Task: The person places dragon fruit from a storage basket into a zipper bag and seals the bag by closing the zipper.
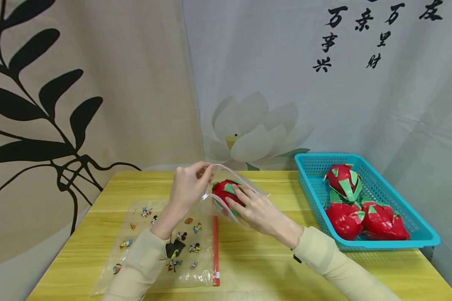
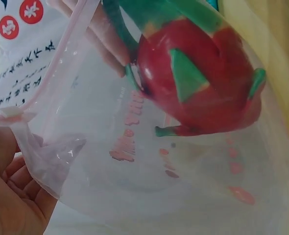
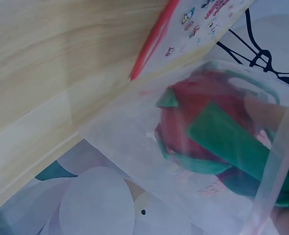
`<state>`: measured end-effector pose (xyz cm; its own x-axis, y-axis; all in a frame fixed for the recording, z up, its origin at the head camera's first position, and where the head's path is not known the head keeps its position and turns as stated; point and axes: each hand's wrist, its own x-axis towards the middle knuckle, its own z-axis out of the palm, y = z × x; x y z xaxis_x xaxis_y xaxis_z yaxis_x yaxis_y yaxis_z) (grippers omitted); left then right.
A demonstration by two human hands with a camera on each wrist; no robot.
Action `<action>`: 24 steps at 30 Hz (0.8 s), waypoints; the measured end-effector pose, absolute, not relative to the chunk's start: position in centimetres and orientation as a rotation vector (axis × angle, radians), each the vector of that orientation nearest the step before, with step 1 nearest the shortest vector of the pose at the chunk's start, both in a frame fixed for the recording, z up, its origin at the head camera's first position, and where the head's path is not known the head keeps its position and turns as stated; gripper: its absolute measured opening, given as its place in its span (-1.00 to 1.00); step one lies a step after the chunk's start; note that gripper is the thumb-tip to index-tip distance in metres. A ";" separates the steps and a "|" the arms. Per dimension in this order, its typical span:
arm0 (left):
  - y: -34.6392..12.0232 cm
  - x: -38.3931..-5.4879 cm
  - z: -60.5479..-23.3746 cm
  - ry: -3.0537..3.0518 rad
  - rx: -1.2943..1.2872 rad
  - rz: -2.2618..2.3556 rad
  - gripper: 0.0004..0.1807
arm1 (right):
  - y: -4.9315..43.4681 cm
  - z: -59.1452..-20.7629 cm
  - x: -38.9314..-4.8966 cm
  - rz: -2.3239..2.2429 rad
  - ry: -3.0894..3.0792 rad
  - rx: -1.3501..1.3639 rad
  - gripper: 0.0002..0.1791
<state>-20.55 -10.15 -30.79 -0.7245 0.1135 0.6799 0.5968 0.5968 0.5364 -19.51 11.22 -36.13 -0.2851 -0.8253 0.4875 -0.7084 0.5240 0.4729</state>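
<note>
A clear zip bag [image 2: 95, 196] with faint pink lettering is held up over the table, its mouth spread wide. My left hand [image 1: 190, 184] pinches the bag's edge near the zip slider [image 2: 11, 111]. Inside the bag is a red dragon fruit [image 1: 222, 190] with green leaf tips, shiny like a model. My right hand [image 1: 261, 213] reaches through the mouth and grips this dragon fruit; in the right wrist view, thumb and fingers are around its green leaves. The bag film covers part of the right hand's fingers.
A flat clear bag with cartoon prints and a red zip strip [image 1: 215, 251] lies on the wooden table [image 1: 263, 267], under the left forearm. At the right stands a blue basket [image 1: 391, 246] holding more dragon fruits [image 1: 344, 221]. Printed curtains hang behind.
</note>
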 end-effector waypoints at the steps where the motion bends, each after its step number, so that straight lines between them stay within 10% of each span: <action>1: -10.1 -20.7 -30.7 -2.226 -0.555 -1.048 -0.81 | 11.2 -36.0 -19.6 -0.211 -2.063 1.246 -0.43; 24: -10.4 -23.5 -28.7 -2.374 -0.390 -0.929 -0.79 | 10.7 -33.9 -21.2 -0.195 -2.229 1.339 -0.69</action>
